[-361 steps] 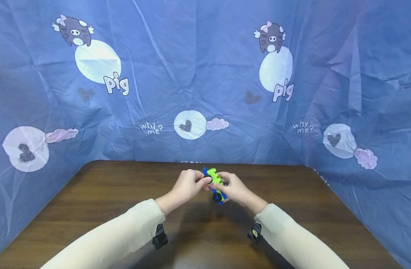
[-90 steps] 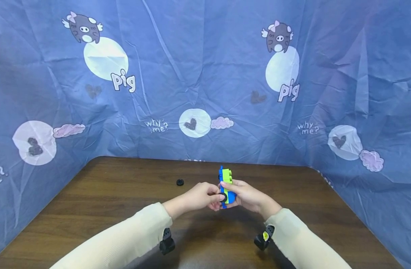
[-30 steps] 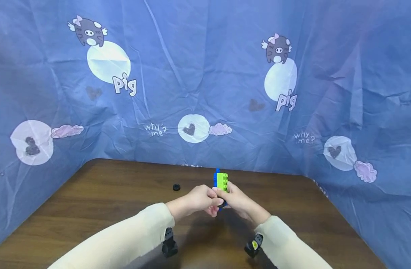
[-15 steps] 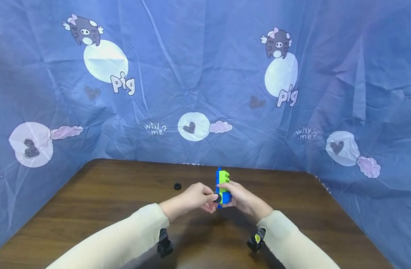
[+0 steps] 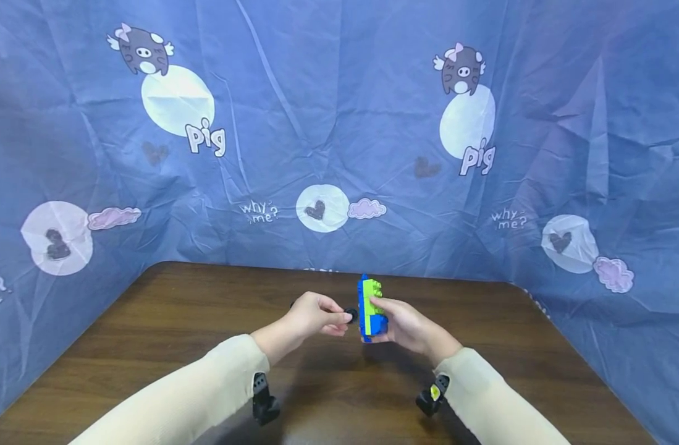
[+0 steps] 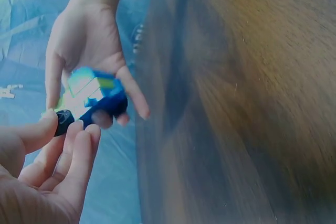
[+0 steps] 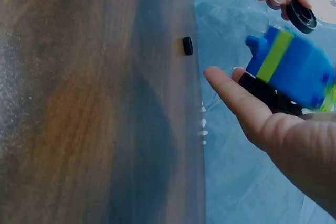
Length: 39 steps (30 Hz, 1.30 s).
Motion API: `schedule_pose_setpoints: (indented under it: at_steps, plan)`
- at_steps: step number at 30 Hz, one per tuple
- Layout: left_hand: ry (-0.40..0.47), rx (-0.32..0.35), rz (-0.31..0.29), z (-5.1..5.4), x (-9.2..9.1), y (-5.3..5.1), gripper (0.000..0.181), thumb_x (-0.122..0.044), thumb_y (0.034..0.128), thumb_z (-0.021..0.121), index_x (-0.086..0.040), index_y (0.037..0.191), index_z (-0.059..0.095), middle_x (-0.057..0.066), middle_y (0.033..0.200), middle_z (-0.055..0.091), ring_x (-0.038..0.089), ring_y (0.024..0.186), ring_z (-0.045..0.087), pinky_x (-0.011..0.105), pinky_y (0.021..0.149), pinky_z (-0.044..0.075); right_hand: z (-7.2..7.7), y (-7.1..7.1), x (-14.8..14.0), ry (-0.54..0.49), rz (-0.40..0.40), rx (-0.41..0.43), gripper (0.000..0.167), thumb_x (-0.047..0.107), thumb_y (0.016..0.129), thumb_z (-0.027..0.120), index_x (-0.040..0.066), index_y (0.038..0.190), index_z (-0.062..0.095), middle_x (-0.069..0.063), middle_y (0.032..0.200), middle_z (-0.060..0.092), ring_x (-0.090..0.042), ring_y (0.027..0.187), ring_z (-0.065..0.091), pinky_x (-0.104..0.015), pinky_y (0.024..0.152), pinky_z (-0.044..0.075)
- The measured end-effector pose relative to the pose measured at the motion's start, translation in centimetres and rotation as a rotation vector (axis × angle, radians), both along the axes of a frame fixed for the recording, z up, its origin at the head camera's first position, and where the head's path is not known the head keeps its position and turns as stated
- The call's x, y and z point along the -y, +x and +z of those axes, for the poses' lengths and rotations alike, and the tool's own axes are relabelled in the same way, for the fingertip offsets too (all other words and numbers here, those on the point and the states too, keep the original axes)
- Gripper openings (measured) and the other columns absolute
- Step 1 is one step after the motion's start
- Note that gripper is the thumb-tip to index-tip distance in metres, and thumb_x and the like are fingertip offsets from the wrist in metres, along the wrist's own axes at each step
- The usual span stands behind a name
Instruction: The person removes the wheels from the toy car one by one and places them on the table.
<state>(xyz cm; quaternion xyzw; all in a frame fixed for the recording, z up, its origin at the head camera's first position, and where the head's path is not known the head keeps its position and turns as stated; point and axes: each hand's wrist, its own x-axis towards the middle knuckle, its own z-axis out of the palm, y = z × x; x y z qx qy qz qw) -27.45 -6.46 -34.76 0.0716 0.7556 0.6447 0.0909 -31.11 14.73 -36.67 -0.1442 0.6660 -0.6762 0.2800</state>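
In the head view my left hand pinches a small black toy wheel between thumb and fingertips. A narrow gap separates that wheel from the side of a toy car built of blue and lime-green blocks. My right hand holds the car up over the table, thumb on its green side and fingers beneath. Black wheels show on the car's far side in the right wrist view. The same view shows another loose black wheel on the table; my left hand mostly covers it in the head view.
The brown wooden table reaches to a blue printed cloth hung behind and at both sides. Black wrist cameras sit at the cuffs of both cream sleeves.
One wheel came to lie on the table between twelve and three seconds ago. Since half a second ago, my left hand has drawn another wheel leftward from the car's near end.
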Motion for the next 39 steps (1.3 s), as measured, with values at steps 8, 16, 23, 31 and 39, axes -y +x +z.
schedule_pose_setpoints:
  at_steps: [8,16,23,31,39]
  plan:
    - [0.025,-0.007,0.041,-0.2,1.6,-0.7,0.012,0.004,0.084,0.07,0.014,0.088,0.065,0.016,0.076,0.072,0.024,0.069,0.072,0.035,0.069,0.062,-0.3,0.2,-0.1,0.023,-0.028,-0.033,0.046,0.032,0.102,0.044,-0.002,0.132,0.038,-0.002,0.098,0.068,-0.021,0.095,0.066,-0.032,0.078,0.054]
    - [0.083,0.019,0.054,0.0,2.7,-0.8,0.01,0.005,0.0852,0.069,0.013,0.088,0.063,0.024,0.083,0.072,0.026,0.072,0.073,0.041,0.078,0.06,-0.8,0.2,-0.3,0.022,-0.132,-0.021,0.054,0.031,0.1,0.052,-0.006,0.136,0.037,0.0,0.089,0.07,-0.014,0.089,0.066,-0.028,0.075,0.054]
    - [0.188,0.035,0.046,-0.5,3.3,-1.0,0.006,0.01,0.0865,0.064,0.012,0.089,0.059,0.015,0.079,0.072,0.025,0.073,0.073,0.037,0.076,0.061,-1.1,0.3,-0.5,0.039,-0.124,-0.002,0.06,0.035,0.099,0.054,-0.007,0.137,0.036,-0.001,0.091,0.07,-0.015,0.091,0.066,-0.028,0.075,0.053]
    - [0.194,0.035,0.064,-0.6,4.4,-1.1,0.015,0.007,0.0884,0.063,0.016,0.1,0.059,0.011,0.077,0.071,0.017,0.066,0.071,0.036,0.075,0.061,-1.2,0.2,-0.6,0.033,-0.09,0.0,0.058,0.039,0.102,0.047,-0.007,0.135,0.037,0.001,0.089,0.069,-0.012,0.078,0.062,-0.026,0.068,0.052]
    - [0.191,0.019,0.066,-1.0,5.4,-1.0,0.026,0.005,0.0907,0.061,0.022,0.109,0.055,0.01,0.078,0.071,0.013,0.063,0.069,0.031,0.073,0.061,-1.3,0.1,-0.7,0.027,-0.061,0.015,0.064,0.043,0.102,0.044,-0.006,0.141,0.033,-0.002,0.093,0.068,-0.014,0.084,0.063,-0.028,0.071,0.052]
